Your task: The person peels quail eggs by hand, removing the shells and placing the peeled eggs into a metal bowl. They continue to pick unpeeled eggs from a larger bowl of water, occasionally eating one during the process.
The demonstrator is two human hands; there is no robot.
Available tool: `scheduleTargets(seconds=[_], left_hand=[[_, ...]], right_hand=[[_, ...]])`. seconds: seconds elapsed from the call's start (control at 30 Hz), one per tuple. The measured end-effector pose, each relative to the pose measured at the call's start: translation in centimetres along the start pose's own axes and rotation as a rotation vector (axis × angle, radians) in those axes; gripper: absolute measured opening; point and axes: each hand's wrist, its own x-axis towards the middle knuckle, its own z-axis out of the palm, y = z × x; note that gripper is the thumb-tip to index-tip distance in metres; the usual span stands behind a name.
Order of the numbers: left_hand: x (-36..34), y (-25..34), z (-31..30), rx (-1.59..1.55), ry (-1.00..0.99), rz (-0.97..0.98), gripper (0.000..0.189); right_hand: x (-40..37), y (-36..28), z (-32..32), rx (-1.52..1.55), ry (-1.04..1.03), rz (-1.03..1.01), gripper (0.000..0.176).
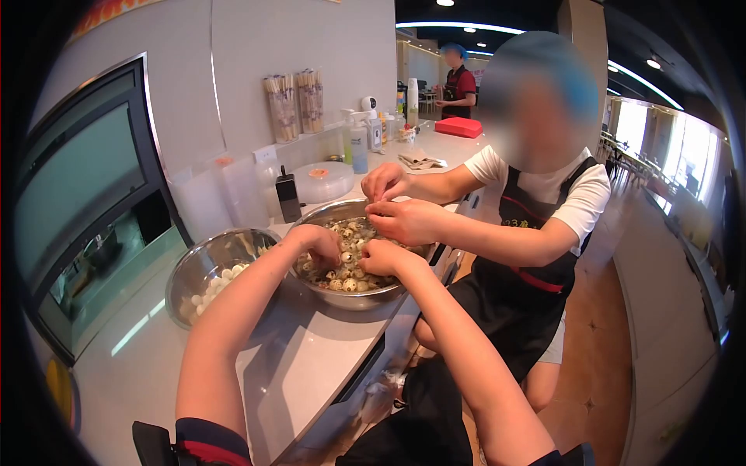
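Observation:
A large steel bowl (350,300) on the counter holds many speckled quail eggs (350,284) in water. My left hand (320,245) reaches into its left side, fingers bent down among the eggs; what they hold, if anything, is hidden. My right hand (379,258) is over the right part of the same bowl with its fingers curled together, and I cannot make out anything in them. Beyond my hands, a co-worker's two hands (395,203) meet above the bowl's far rim. To the left, a second steel bowl (180,289) contains peeled white eggs (210,293), partly behind my left forearm.
The co-worker in a black apron (517,311) stands at the right edge of the counter (287,380). Behind the bowls are a black device (287,196), a round clear container (322,183), pump bottles (359,149) and a cloth (422,161). Another person (460,85) stands farther back.

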Motion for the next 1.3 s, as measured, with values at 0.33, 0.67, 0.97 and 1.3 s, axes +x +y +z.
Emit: scheduleTargets(seconds=[0.33, 0.67, 0.97, 1.3], left_hand=[[1.7, -1.7, -0.1, 0.009, 0.076, 0.061, 0.009], [0.3, 1.3, 0.6, 0.326, 0.125, -0.086, 0.019], [-0.7, -0.5, 0.7, 0.046, 0.091, 0.062, 0.026], [-2.2, -0.4, 0.3, -0.244, 0.039, 0.091, 0.031]], right_hand=[[-0.2, 0.4, 0.7, 0.005, 0.003, 0.043, 0.026], [-0.2, 0.1, 0.1, 0.026, 0.004, 0.025, 0.025], [0.0, 0.3, 0.5, 0.041, -0.007, 0.043, 0.025], [0.4, 0.8, 1.0, 0.03, 0.001, 0.01, 0.024]])
